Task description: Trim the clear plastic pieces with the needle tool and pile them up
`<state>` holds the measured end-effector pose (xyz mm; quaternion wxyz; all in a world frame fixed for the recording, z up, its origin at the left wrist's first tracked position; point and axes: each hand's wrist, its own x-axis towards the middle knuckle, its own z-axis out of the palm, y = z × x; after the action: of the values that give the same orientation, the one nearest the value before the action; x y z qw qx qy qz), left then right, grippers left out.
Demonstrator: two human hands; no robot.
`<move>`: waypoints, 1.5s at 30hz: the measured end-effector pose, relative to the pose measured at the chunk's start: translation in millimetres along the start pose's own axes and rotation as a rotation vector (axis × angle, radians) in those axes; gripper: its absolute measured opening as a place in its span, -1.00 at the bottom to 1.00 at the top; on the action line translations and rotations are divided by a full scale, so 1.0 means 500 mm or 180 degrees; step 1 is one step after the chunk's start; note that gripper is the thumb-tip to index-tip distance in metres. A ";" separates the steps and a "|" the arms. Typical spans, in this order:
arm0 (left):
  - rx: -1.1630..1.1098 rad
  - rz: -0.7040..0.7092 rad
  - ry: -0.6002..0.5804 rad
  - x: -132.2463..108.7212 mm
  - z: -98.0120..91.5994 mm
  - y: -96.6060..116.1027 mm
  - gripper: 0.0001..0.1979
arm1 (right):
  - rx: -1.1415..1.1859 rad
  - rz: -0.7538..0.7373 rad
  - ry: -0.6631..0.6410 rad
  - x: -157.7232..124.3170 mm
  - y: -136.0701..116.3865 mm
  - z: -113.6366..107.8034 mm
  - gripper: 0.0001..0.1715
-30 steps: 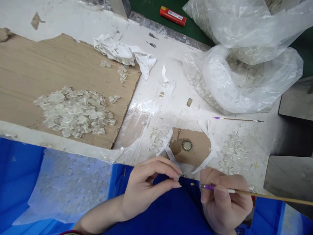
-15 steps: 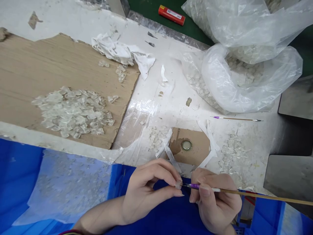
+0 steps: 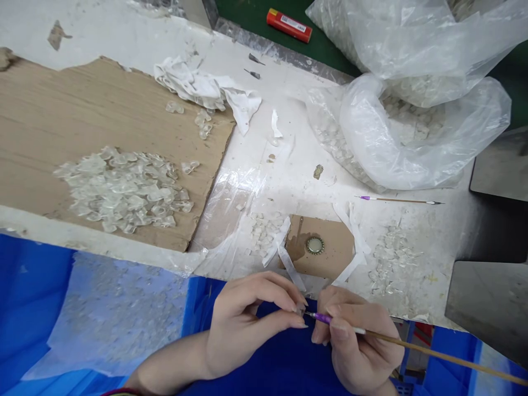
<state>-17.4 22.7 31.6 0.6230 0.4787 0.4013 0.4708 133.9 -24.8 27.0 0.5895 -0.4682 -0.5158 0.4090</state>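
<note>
Between the thumb and fingers of my left hand (image 3: 251, 322) is a small clear piece (image 3: 301, 309), partly hidden by the fingertips. My right hand (image 3: 358, 338) grips a thin tool (image 3: 322, 318) with a purple front part, a white band and a long brown stick handle. The tool's fine tip touches or nearly touches the clear piece. Just beyond my hands, a brown cardboard square (image 3: 338, 239) edged with white strips carries a round bottle cap (image 3: 315, 245) with pale contents.
A heap of clear pieces (image 3: 127, 190) lies on cardboard at the left. Loose pieces (image 3: 394, 256) lie right of the square. Plastic bags (image 3: 412, 159) stand at the back right. A second thin tool (image 3: 398, 200), a white cloth (image 3: 190, 82) and a red box (image 3: 289, 25) lie farther back.
Both hands have shifted slightly to the left. The long handle in my right hand now slants more steeply down to the right.
</note>
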 end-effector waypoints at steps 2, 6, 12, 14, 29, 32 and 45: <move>-0.0029 -0.0068 -0.0028 0.000 -0.002 0.001 -0.85 | 0.0087 -0.0010 -0.0079 0.001 0.001 0.003 -0.79; 0.0031 -0.0084 -0.0143 0.000 -0.009 0.001 -0.89 | 0.0140 0.0035 0.0027 0.011 0.001 0.013 -0.83; 0.0355 0.0282 -0.0153 0.001 -0.007 -0.003 -0.95 | 0.0192 0.0157 0.0305 0.017 -0.006 0.021 -0.84; 0.0496 0.0358 -0.0114 0.000 -0.005 -0.003 -0.96 | 0.0147 0.0213 0.0239 0.015 -0.009 0.021 -0.85; 0.0260 -0.0099 -0.0258 -0.001 -0.003 -0.009 -0.91 | -0.1625 0.0333 0.0728 0.029 0.100 -0.039 -0.89; -0.0065 -0.0551 -0.0278 -0.005 -0.006 -0.009 -0.94 | -0.1606 0.0345 0.0720 0.033 0.104 -0.037 -0.85; -0.1104 -0.1500 -0.0281 -0.003 -0.007 -0.012 -0.85 | 0.0287 0.0399 0.0445 0.021 -0.015 0.017 -0.86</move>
<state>-20.0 21.3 25.0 0.8045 0.2788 0.3875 0.3534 127.0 -15.4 37.1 0.6177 -0.4999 -0.4243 0.4342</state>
